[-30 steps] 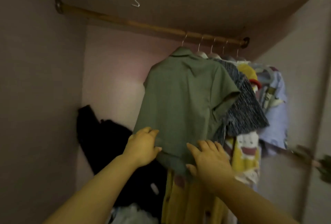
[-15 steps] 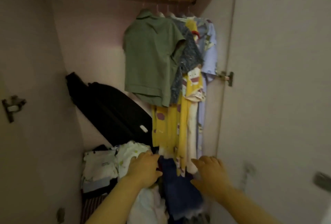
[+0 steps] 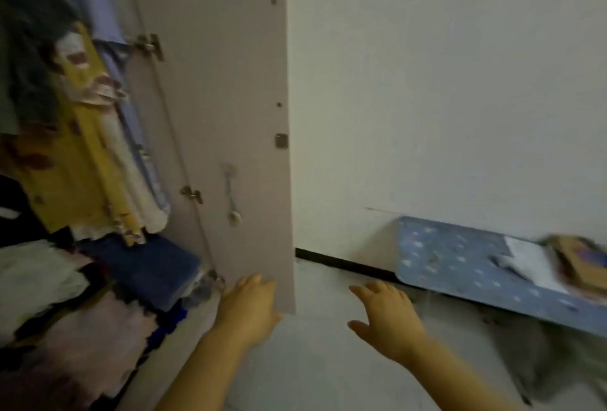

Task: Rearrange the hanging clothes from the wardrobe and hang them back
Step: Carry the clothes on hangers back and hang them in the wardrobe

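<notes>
Head view: clothes (image 3: 82, 154) hang far left, past the open door (image 3: 213, 98). Left hand (image 3: 249, 305) and right hand (image 3: 389, 318) both slack, empty, low by door's foot. Clothes likely light, limp; take high at the shoulders, not hem.

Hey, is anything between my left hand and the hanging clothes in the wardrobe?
Nothing visible blocks it. The left hand is by the lower corner of the open door, on its inner, hinged face; the hanging clothes are up and left of it, above piled clothes.
</notes>
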Tool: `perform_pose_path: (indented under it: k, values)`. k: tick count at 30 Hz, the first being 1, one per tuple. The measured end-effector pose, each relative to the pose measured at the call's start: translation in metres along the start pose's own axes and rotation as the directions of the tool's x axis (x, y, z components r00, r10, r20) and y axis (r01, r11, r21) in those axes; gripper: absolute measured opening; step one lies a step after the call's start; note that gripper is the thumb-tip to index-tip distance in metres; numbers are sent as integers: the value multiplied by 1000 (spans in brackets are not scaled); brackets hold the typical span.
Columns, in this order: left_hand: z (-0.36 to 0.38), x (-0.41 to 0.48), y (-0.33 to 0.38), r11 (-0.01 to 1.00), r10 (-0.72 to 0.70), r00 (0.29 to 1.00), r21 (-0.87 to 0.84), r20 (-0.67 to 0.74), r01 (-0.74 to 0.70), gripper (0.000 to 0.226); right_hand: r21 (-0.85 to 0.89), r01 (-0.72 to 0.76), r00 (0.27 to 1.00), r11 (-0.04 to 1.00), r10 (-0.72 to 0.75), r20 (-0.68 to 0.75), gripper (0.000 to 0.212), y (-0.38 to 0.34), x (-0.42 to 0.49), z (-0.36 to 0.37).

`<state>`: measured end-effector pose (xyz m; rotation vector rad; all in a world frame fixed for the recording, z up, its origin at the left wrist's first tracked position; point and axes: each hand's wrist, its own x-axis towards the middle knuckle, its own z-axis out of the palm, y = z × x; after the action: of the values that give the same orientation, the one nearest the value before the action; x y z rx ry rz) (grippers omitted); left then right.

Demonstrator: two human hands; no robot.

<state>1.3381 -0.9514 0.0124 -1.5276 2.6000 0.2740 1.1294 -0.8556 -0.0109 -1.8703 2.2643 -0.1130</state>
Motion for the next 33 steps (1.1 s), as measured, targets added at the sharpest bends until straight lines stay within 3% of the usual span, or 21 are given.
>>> perform_pose_path:
  k: [4,9,13,18,25,29,33]
  values:
    - [24,-21,113,968,248,968,25,41,-249,55,47,-274,961,961,275,-18,64,85,-111,5]
    - [59,-72,275,856,507,857,58,95,-513,48,96,-541,835,835,547,-57,64,184,-269,12]
    - [99,-141,414,715,680,712,57,176,-697,52,124,-694,707,709,704,-67,64,254,-412,13]
    - [149,-241,573,481,841,480,61,248,-874,60,139,-853,501,503,864,-52,59,319,-580,19]
    - [194,-354,729,156,923,167,60,347,-986,60,230,-953,199,194,980,-2,63,372,-740,39]
    - [222,-397,803,-50,911,-13,79,413,-996,59,278,-960,33,22,999,32,63,395,-800,57]
    - [251,-431,875,-195,870,-153,43,469,-980,61,277,-948,-142,-160,986,85,62,418,-847,68]
